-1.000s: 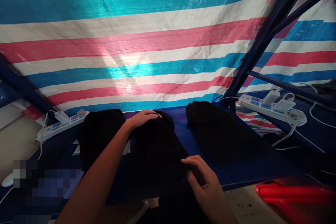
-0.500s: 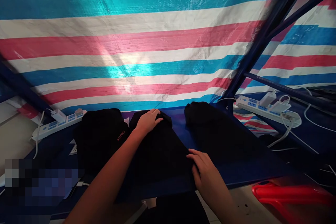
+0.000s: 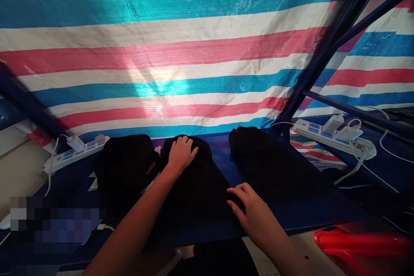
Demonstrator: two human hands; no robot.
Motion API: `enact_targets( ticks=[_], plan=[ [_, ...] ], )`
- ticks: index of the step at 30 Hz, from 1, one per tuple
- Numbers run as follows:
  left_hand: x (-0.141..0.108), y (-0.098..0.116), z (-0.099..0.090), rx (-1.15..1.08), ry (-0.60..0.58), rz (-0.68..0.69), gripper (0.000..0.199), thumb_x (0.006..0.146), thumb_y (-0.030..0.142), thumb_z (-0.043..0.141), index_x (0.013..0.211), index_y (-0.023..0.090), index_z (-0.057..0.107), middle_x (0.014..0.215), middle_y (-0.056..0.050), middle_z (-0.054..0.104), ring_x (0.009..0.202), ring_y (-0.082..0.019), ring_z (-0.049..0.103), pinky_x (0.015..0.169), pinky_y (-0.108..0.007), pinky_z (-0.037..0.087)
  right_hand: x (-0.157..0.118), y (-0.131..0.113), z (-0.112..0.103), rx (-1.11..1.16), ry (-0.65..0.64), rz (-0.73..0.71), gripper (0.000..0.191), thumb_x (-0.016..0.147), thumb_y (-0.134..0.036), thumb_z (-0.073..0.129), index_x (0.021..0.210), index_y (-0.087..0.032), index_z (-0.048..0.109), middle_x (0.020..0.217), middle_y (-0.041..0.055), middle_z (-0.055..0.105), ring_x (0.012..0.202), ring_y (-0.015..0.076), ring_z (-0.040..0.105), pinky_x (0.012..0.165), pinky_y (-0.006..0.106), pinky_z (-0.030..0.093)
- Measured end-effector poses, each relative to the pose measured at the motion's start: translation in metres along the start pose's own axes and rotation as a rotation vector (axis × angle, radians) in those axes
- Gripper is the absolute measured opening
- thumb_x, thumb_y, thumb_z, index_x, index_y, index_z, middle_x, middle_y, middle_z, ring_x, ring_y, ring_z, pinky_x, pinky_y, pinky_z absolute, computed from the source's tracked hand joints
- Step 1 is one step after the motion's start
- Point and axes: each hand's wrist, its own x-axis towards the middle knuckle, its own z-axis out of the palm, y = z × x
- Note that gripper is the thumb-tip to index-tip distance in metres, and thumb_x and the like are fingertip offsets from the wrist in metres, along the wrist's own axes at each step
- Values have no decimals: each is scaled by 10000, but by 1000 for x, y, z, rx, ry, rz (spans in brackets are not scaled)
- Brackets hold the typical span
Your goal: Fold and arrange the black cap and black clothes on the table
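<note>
A black cloth item (image 3: 197, 189) lies on the dark blue table in front of me. My left hand (image 3: 183, 151) rests open on its far end, palm down. My right hand (image 3: 246, 205) is at the cloth's right edge, thumb and fingers apart, with the fingertips near or touching the edge. To the left lies another black cloth item (image 3: 124, 172) with red lettering. A third black cloth item (image 3: 274, 164) is on the right. Dark folds make the outlines hard to tell.
Power strips with plugs and white cables stand at the left (image 3: 77, 153) and right (image 3: 333, 138). Behind hangs a striped sheet (image 3: 194, 60) between blue metal posts. A red plastic object (image 3: 362, 246) is at the lower right. The lower left is pixelated.
My left hand has shifted slightly back to the left, lying flatter on the cloth. The fingers of my right hand have moved slightly left and spread a little.
</note>
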Motion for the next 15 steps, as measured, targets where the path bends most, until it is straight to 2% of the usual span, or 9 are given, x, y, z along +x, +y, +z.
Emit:
enact_targets(
  ticks=[2,4,7,11,13,15],
  plan=[
    [-8,1,-1,15,21,22,348,1087,480,555,1277,226,698,1393,-144,669,1341,-372,572,1104,-525,479,-4,1,0,-30,-51,7,293,1076,-369,555,1300,-269,717,1261,80,677,798,195,738,674,332,589],
    [-17,3,-2,-2,38,62,411,1094,466,533,1416,231,636,1493,-141,622,1431,-383,510,1186,-556,429,-6,0,-6,-75,-95,-16,234,1053,-378,607,1220,-281,740,1193,61,679,768,191,726,654,324,564],
    [-29,6,-8,-53,40,107,524,1115,412,468,1597,206,489,1621,-156,524,1513,-385,451,1241,-546,395,4,-11,-21,-104,-60,-118,204,1043,-386,643,1171,-286,766,1136,63,686,907,244,736,748,353,582],
    [-45,13,-21,-130,42,128,564,1116,294,395,1675,218,392,1665,-163,480,1503,-366,490,1212,-503,440,48,-38,-25,36,96,-282,294,1076,-349,598,1339,-271,703,1193,98,695,1074,280,712,912,414,604],
    [-55,18,-27,-131,58,109,576,1093,262,422,1668,234,407,1654,-164,491,1502,-378,486,1225,-533,423,78,-51,-17,33,257,-334,527,1027,-315,673,1537,-249,562,1337,143,644,1240,330,643,1025,485,581],
    [-69,25,-31,-116,74,78,597,1064,242,459,1659,216,413,1649,-178,488,1514,-396,461,1257,-571,378,106,-61,-7,-2,343,-376,768,958,-252,748,1655,-223,426,1457,177,569,1347,356,565,1078,509,559]
  ],
)
